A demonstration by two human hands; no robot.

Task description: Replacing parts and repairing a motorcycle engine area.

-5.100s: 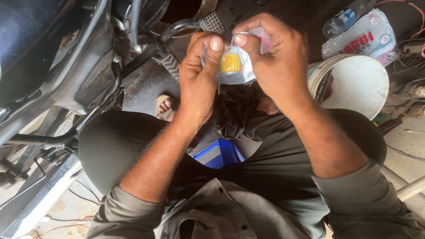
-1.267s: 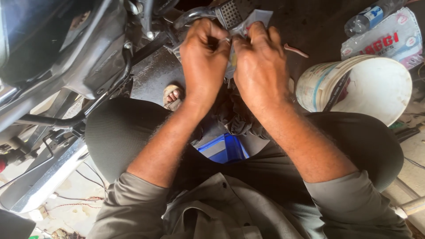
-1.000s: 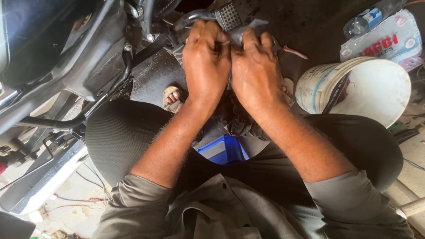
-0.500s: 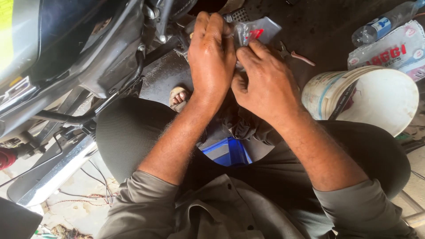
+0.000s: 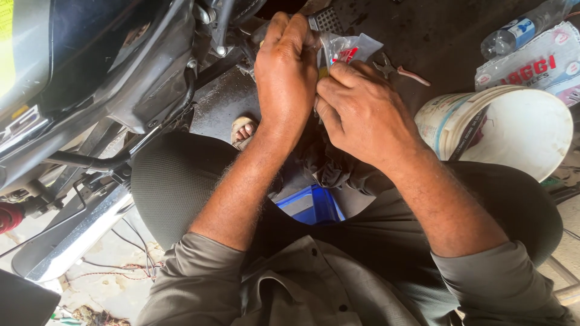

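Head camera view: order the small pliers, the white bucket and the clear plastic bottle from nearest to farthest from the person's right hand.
From the right hand, which pinches a small clear packet together with the left hand:
1. Small pliers, on the dark floor just beyond its knuckles.
2. White bucket, on the far side of the right wrist.
3. Clear plastic bottle, lying at the top right corner.

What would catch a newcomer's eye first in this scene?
First, the two hands at top centre: the left hand and right hand both pinch a small clear plastic packet. To the right stands a white bucket, seen from above. On the left, a dark motorcycle fills the frame beside the person's knee.
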